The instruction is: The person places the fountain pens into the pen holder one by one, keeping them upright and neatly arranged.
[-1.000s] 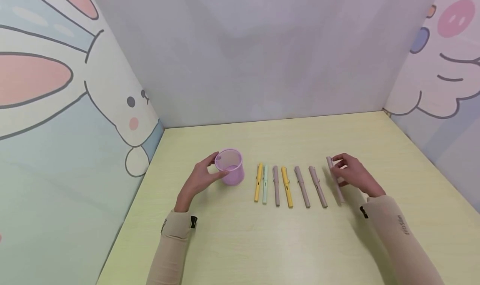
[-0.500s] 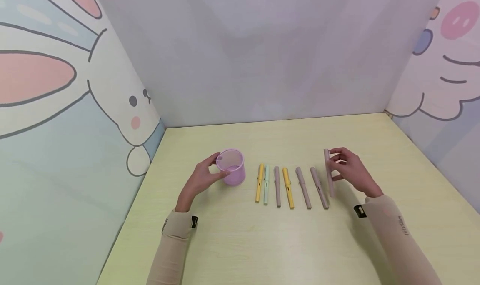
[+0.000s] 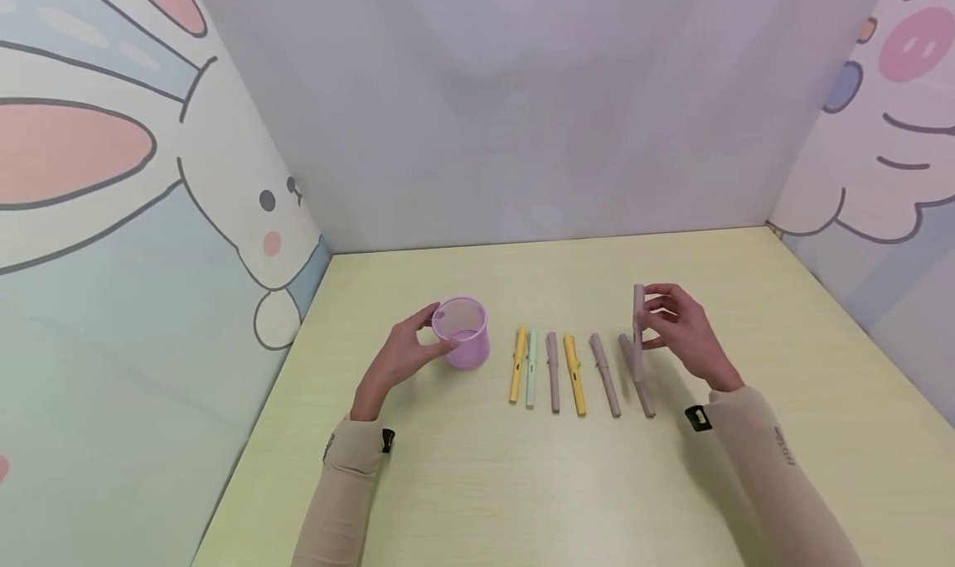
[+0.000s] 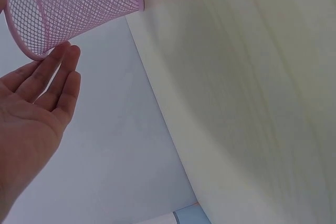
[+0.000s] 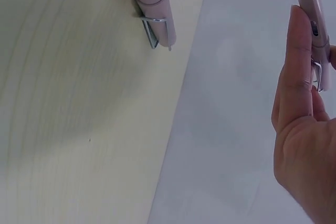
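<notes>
A mauve pen [image 3: 638, 318] is pinched upright in the right hand [image 3: 681, 328] above 6 pens [image 3: 574, 374]; the pink mesh cup [image 3: 462, 332] is steadied by the left hand's [image 3: 399, 358] loosely spread fingers. A firm, vertical carry is advised.

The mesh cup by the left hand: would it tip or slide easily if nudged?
Probably yes. The mesh cup is open pink wire mesh, so it looks light and would likely slide on the smooth table. It stands taller than wide and empty, so a high push might tip it. The left hand touches its side, which likely steadies it.
</notes>
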Tool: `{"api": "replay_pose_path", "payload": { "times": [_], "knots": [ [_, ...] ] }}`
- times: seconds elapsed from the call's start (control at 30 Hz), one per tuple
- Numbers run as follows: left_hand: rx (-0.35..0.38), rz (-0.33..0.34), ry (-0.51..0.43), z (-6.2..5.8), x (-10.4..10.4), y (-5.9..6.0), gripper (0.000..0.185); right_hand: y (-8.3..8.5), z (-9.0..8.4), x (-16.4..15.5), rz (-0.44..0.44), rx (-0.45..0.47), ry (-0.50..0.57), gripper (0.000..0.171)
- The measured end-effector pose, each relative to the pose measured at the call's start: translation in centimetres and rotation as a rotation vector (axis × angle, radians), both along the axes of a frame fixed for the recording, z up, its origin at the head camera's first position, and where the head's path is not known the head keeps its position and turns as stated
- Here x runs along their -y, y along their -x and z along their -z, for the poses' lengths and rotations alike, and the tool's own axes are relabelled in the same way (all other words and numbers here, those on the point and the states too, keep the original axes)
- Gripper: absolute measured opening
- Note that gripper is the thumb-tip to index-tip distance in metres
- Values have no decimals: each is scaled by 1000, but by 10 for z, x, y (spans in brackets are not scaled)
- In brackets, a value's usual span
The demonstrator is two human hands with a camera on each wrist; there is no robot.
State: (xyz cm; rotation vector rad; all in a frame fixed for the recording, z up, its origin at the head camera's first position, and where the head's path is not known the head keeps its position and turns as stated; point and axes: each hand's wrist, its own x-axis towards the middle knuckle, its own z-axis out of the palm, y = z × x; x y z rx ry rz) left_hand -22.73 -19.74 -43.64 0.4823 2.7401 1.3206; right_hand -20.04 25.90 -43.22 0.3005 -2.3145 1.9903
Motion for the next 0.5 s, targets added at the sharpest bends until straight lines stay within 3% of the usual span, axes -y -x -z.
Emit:
{"api": "replay_pose_path", "payload": {
  "times": [0.5],
  "knots": [
    [-16, 9, -8, -1, 0, 0, 82, 5, -4, 15, -30, -73, 84, 39]
  ]
}}
